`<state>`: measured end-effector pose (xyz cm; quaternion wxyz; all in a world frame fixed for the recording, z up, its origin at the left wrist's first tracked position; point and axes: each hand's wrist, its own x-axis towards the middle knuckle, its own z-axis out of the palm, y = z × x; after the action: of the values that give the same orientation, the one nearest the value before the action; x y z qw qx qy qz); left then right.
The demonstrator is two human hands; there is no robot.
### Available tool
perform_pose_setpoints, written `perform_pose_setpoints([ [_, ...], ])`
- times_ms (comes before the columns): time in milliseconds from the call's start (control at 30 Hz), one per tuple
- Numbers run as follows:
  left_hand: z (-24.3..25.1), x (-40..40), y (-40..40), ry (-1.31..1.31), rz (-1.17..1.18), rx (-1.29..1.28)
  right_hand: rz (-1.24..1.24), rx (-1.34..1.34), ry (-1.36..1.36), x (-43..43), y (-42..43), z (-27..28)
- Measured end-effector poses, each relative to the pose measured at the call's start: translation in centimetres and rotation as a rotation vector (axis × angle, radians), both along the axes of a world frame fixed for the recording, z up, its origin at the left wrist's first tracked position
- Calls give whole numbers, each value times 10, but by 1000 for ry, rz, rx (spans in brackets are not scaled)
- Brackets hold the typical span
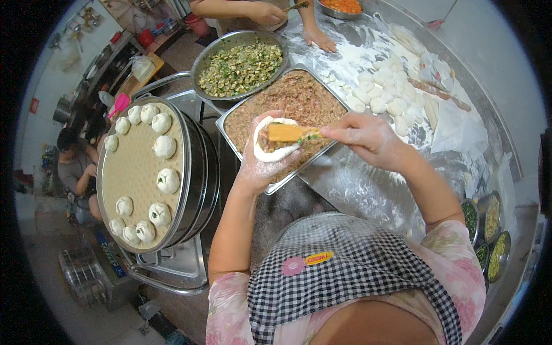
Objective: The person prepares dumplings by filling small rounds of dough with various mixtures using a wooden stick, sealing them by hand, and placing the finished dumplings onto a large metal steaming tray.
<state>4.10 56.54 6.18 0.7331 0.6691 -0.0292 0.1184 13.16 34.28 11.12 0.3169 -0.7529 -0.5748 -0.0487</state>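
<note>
My left hand (pixel 268 168) cups a round dough wrapper (pixel 276 155), palm up, above the near part of a rectangular metal tray (pixel 276 188) of minced meat filling (pixel 297 92). Some filling lies inside the wrapper, partly covered by the blade of a yellow spatula (pixel 286 133). My right hand (pixel 371 137) grips the spatula by its handle, where bits of green stick. Flour dusts both hands. To the left, filled buns (pixel 167 180) sit along the rim of a round steamer tray (pixel 129 172).
Beyond the meat tray stands a metal bowl (pixel 241 71) of chopped green filling. Dough pieces (pixel 379 92) and a rolling pin (pixel 444 95) lie on the floured table (pixel 366 181). Across it, another person's hand (pixel 319 39) rests. Small filling bowls (pixel 499 256) stand at right; another person (pixel 77 168) sits at left.
</note>
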Motion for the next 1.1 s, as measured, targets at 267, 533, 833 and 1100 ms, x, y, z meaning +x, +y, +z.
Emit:
perform_pose_setpoints([
  [267, -13, -10, 5, 22, -29, 38, 44, -208, -82, -6, 3, 3],
  [533, -21, -27, -12, 75, -22, -495, 63, -54, 327, 1, -10, -10],
  [833, -6, -25, -26, 29, -18, 223, -145, 211, 887, -43, 33, -38],
  [1100, -11, -36, -5, 236, -191, -117, 54, 181, 406, -31, 24, -13],
])
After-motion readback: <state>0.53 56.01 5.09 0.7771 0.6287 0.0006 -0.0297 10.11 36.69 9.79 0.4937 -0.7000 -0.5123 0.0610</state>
